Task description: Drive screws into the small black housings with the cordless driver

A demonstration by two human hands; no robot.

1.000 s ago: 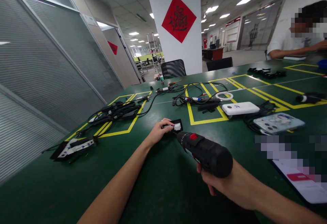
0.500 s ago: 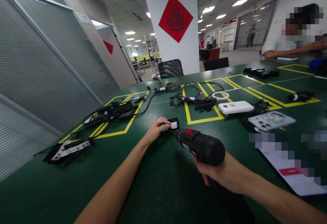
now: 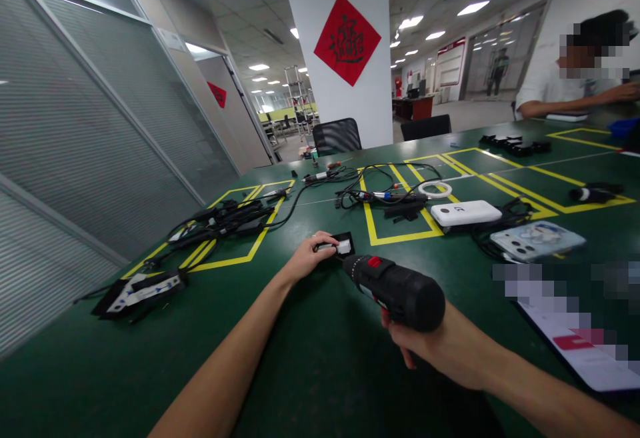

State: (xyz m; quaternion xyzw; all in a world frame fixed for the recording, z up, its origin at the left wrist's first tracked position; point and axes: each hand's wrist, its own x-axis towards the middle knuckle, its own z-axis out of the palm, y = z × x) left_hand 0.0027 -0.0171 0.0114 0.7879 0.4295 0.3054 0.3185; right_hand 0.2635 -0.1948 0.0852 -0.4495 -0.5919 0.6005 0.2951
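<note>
- Black part (image 3: 349,237) with a white block (image 3: 344,247) at it lies on the green table (image 3: 300,371), ahead of the person, between left hand and drill; whether the two are joined is too small to tell.
- Left hand (image 3: 309,256) grasps the part's left end, fingers bent over it and reaching the block.
- Right hand (image 3: 417,337) is wrapped round the handle of a power drill (image 3: 395,291), its nose at the part's near edge; whether the bit touches, or the trigger is pressed, I cannot tell.
- Step in hand seems to be drill work on the braced part; the next move likely calls for a steady left hold and a well-aligned bit.
- Farther out lie a white device (image 3: 466,213), a patterned phone (image 3: 539,241) and bundled cables (image 3: 225,219); a co-worker (image 3: 545,88) sits at the far right.
- Against half a second ago, the view sits slightly differently, while hands, drill and part keep nearly the same arrangement.
</note>
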